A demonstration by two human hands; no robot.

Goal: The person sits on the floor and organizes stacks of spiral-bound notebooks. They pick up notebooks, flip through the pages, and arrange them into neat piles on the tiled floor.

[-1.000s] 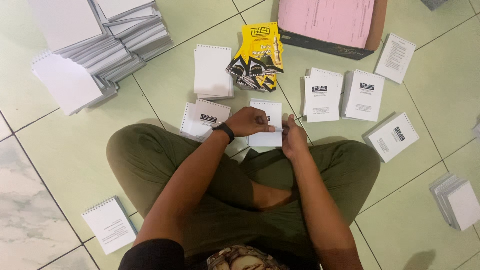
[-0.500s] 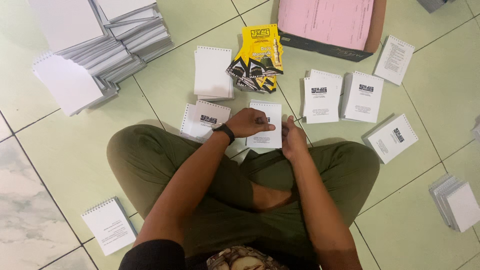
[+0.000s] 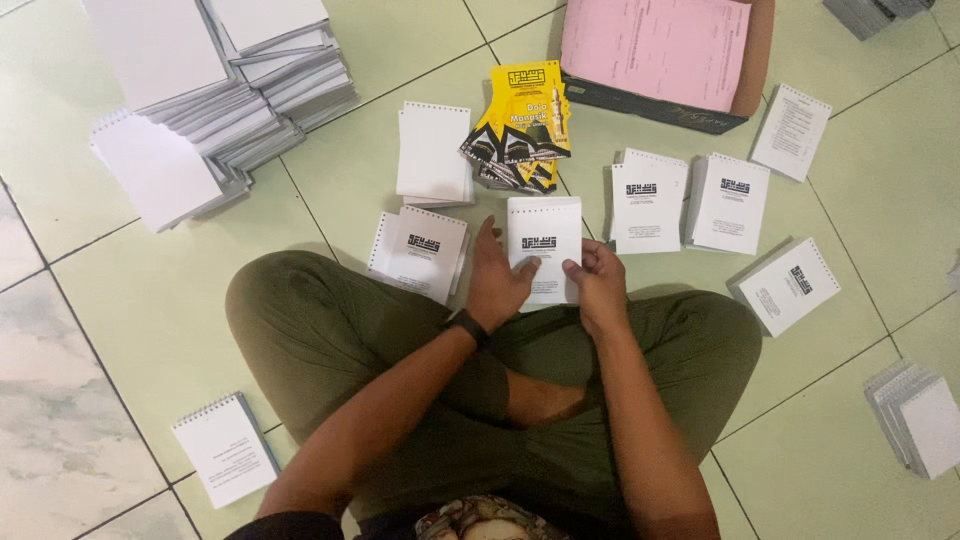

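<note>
A white spiral-bound booklet [image 3: 545,245] is held flat on the floor [image 3: 150,300], just beyond the crossed legs [image 3: 330,330] of the seated person. The left hand [image 3: 497,278] is laid against the booklet's left edge, with the thumb pressed on its near left part. The right hand [image 3: 598,285] is closed on the near right corner, with the fingertips on the cover. Both hands are therefore grasping the booklet.

Just left of the left hand, a small pile of like booklets [image 3: 420,250] is seen, slightly tilted. Farther off, a blank white pad [image 3: 433,152] and a fan of yellow and black covers [image 3: 520,125] are laid; the covers are near the held booklet's far edge but apart from it. To the right, two more printed booklets [image 3: 648,200] [image 3: 730,202] are placed side by side, and a tilted one [image 3: 790,285] lies beyond them. A cardboard box of pink sheets [image 3: 655,50] is set at the far right, and tall stacks of white pads [image 3: 200,90] at the far left. A single pad [image 3: 225,448] lies near left.

The held booklet's long axis runs near to far. Its punched binding edge points away from the person.
</note>
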